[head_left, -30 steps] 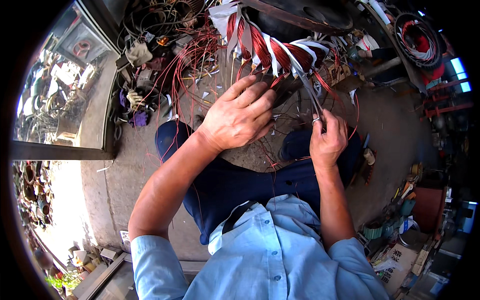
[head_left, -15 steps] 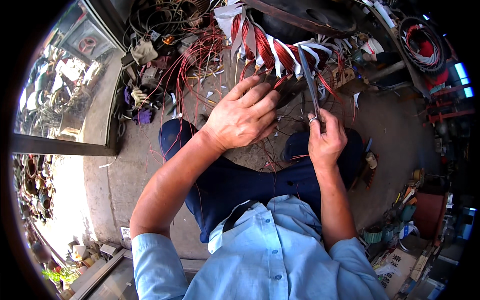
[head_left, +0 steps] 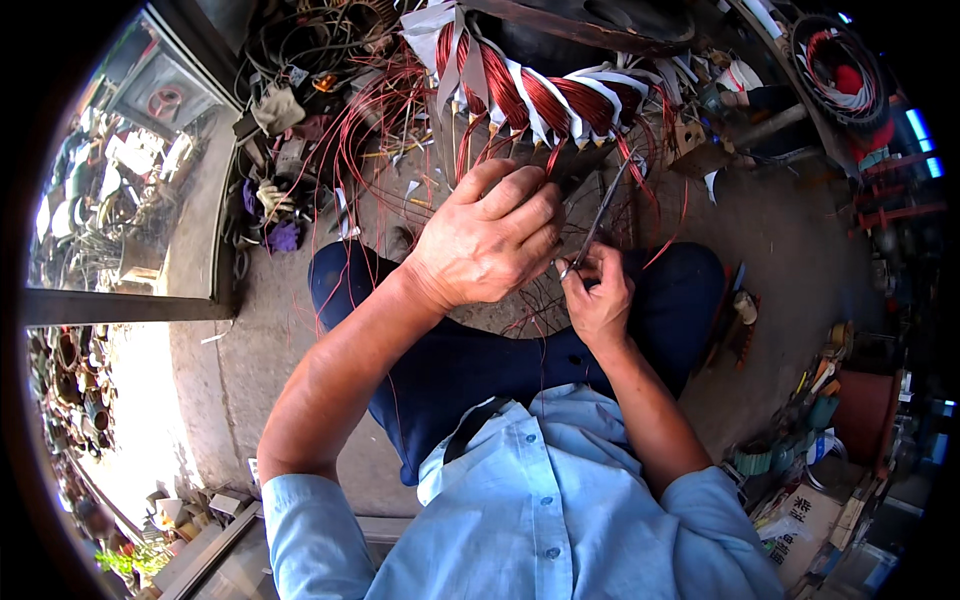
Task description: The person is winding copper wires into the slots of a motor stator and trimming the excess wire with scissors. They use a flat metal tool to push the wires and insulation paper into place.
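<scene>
A motor winding [head_left: 520, 95] of red wire, with white and grey insulating strips between its coils, lies in front of me at the top. My left hand [head_left: 490, 235] is closed just below it, back of the hand up, its fingertips hidden. A red wire end [head_left: 552, 160] runs from the winding into those curled fingers, and thin strands hang beneath. In my right hand [head_left: 600, 300] are long dark scissors [head_left: 604, 212], gripped by the ring end. Their blades look nearly together and point up at the winding's right end, beside loose red wires [head_left: 635, 160].
Long loose red wires [head_left: 340, 150] spread out left of the winding. Gloves [head_left: 272, 198] and cables lie by the door frame [head_left: 130, 307]. A wooden block [head_left: 693, 148] stands right of the winding. Another wound ring [head_left: 840, 75] is at the far right. Tools [head_left: 745, 310] lie beside my right knee.
My right hand has moved left and slightly down, toward my left hand, and the scissors now lean more to the right. The left hand stays almost in place, its fingers more curled.
</scene>
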The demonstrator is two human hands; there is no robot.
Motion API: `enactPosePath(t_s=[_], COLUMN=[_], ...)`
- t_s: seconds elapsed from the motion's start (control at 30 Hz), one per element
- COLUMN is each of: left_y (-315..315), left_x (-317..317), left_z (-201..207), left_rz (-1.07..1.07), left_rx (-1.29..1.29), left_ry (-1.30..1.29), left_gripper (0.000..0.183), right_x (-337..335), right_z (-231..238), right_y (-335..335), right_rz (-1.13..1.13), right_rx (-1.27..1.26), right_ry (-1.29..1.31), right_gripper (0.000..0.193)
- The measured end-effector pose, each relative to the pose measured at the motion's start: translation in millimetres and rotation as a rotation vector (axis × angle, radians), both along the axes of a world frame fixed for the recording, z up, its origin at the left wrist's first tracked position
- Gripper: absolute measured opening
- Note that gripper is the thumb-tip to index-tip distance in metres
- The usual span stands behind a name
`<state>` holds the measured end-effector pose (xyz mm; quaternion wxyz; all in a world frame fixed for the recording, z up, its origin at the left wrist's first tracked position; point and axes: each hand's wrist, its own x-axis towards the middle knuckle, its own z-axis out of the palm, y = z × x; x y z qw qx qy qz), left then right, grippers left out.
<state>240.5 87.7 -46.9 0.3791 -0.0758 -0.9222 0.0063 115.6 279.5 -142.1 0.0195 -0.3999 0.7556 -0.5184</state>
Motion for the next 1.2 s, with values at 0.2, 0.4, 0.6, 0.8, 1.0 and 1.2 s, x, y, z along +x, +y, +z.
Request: enactPosePath(t_s=[0.2,0.4,0.6,0.8,1.0,1.2], left_y=[-0.8,-6.8,-3.2,-4.2,-6.5,-6.0], left_x=[-14.5,-14.6,-17.0,-15.6,-14.0,-14.6], left_z=[13.1,5.2,2.8,-1.0,-3.0,-3.1], left_rz=[0.010,0.037,0.120,0.128,0.130,0.134], left_rx=[0.007,-0.045,-0.058,-0.058,-0.072,-0.071], left_ry=[0.103,0.054,0.056,0.055,0.063,0.052], left_gripper=[0.032,0.036,0.054,0.056,0.056,0.056], right_x=[1.2,4.6,13.5,13.8,13.3,11.6], right_z=[1.0,-3.1,3.1,5.4,6.1,12.3], right_y=[-11.4,-26.5,-30.0,-27.6,-30.5,-32.0], right_rz=[-0.031,-0.090,-0.129,-0.159,-0.152,-0.150], right_rx=[0.003,0.081,0.257,0.213,0.228,0.209], right_ry=[0.128,0.302,0.378,0.420,0.395,0.416], right_gripper=[0.031,0.033,0.039,0.037,0.040,0.038])
